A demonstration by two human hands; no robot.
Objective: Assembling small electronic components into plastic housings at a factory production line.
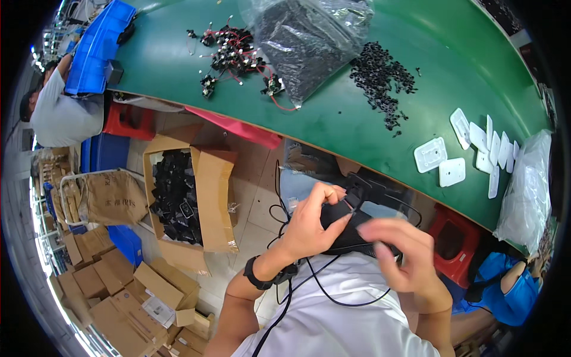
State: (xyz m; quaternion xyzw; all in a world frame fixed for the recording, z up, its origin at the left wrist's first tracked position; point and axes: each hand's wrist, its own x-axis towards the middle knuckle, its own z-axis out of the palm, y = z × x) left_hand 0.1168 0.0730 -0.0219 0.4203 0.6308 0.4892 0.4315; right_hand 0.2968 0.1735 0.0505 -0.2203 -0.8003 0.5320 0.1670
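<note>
Over my lap, my left hand [318, 219] has its thumb and fingers closed round the side of a black item with strap-like parts [352, 209]. Its exact kind cannot be made out. To the right of it, my right hand [403, 253] is raised and somewhat blurred, thumb and fingers apart, with nothing seen between them. Its fingertips are near the black item's right side. A black cable [333, 302] loops across my white shirt below both hands, and a dark wristband [259, 275] is on my left wrist.
The green table [250, 116] ahead holds wired small parts [232, 50], a plastic bag of black pieces [306, 50], a pile of small black parts [380, 77] and white plates [430, 154]. A cardboard box of black pieces [175, 196] stands left; a red stool [455, 241] is right.
</note>
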